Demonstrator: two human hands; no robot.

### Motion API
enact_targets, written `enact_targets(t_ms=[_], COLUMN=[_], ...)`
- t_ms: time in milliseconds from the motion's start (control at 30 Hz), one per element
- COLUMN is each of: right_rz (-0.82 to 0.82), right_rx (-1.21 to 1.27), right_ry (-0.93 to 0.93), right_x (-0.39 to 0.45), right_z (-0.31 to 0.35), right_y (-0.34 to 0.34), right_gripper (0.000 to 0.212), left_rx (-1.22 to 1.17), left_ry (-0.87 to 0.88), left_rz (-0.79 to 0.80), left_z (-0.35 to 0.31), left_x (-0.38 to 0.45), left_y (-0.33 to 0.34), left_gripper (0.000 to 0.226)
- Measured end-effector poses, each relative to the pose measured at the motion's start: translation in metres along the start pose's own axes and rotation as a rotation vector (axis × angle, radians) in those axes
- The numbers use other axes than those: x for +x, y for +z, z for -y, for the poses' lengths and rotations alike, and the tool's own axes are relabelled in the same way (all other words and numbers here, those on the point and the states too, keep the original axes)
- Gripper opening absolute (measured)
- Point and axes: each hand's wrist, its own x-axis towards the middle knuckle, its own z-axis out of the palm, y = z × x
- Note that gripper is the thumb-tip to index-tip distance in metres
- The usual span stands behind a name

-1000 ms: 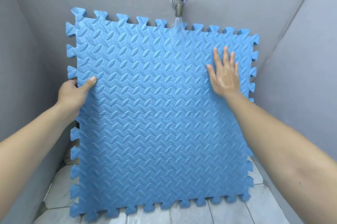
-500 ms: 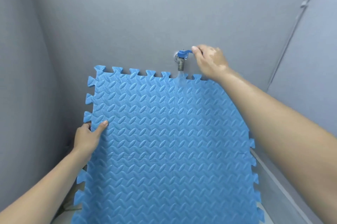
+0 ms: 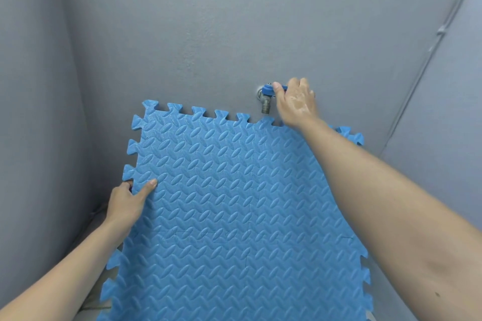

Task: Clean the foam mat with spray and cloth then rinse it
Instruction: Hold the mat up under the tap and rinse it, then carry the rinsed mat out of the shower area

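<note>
A blue foam mat [image 3: 229, 203] with a leaf-pattern surface and jigsaw edges stands upright against the grey back wall. My left hand [image 3: 127, 202] grips its left edge, thumb across the front face. A metal tap [image 3: 265, 101] with a blue lever handle sticks out of the wall just above the mat's top edge. My right hand [image 3: 296, 104] is wet and curled around that blue handle, hiding most of it. No water stream shows below the spout. No spray bottle or cloth is in view.
Grey walls [image 3: 208, 33] close in at the left, back and right, forming a narrow corner. A thin pipe or cable [image 3: 427, 59] runs down the right wall's corner. A strip of floor [image 3: 88, 315] shows at the bottom left.
My right hand left the mat's face and went up to grip the tap handle. Water ran from the spout earlier; none is visible now. The camera tilted upward.
</note>
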Motion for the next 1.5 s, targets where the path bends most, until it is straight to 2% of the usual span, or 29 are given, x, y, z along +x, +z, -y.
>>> enact_targets(t_ms=[233,767,867,933,1000,1100,1133,1200,1233,1300,1333,1400,1500], right_rz=[0.002,0.018,-0.004,-0.081,-0.184,-0.283,-0.278,-0.168,-0.097,0.005,0.018,0.039,0.163], right_rx=[0.008,0.0,0.11,0.263,0.312,0.122,0.112,0.252,0.347,0.421,0.425,0.444,0.402], right_ry=[-0.038,-0.043,-0.105,-0.115,0.023,0.418,0.565,0.771,0.8,0.792,0.795,0.825,0.924], right_x=[0.002,0.006,-0.003,-0.025,-0.063,-0.117,-0.128,-0.141,-0.146,-0.151,-0.153,-0.159,-0.182], right_z=[-0.004,-0.008,-0.012,-0.03,-0.067,-0.144,-0.171,-0.209,-0.223,-0.237,-0.24,-0.236,-0.222], right_y=[0.001,0.002,0.006,0.014,0.025,0.038,0.04,0.039,0.039,0.035,0.033,0.024,-0.005], right_gripper=[0.052,0.051,0.052,0.068,0.083,0.101,0.109,0.117,0.115,0.093,0.081,0.073,0.07], left_rx=[-0.058,-0.073,-0.076,-0.066,-0.062,-0.023,-0.021,-0.022,-0.012,0.015,0.032,0.083,0.14], left_ry=[0.017,0.001,0.003,0.015,0.019,0.027,0.025,-0.001,-0.019,-0.063,-0.094,-0.154,-0.247], left_rz=[-0.009,0.011,0.022,0.027,0.027,0.012,0.015,0.015,0.021,0.044,0.043,0.015,0.036], left_z=[-0.006,-0.008,-0.01,-0.013,-0.013,-0.011,-0.009,-0.005,-0.002,0.001,0.0,-0.004,-0.016], left_x=[-0.008,-0.01,-0.012,-0.013,-0.015,-0.014,-0.013,-0.009,-0.005,-0.001,-0.001,-0.01,-0.037], left_y=[0.001,-0.001,-0.002,-0.002,-0.002,-0.004,-0.003,-0.001,-0.002,-0.001,-0.001,-0.008,-0.03], left_gripper=[0.037,0.038,0.033,0.027,0.024,0.032,0.038,0.051,0.058,0.072,0.08,0.091,0.085])
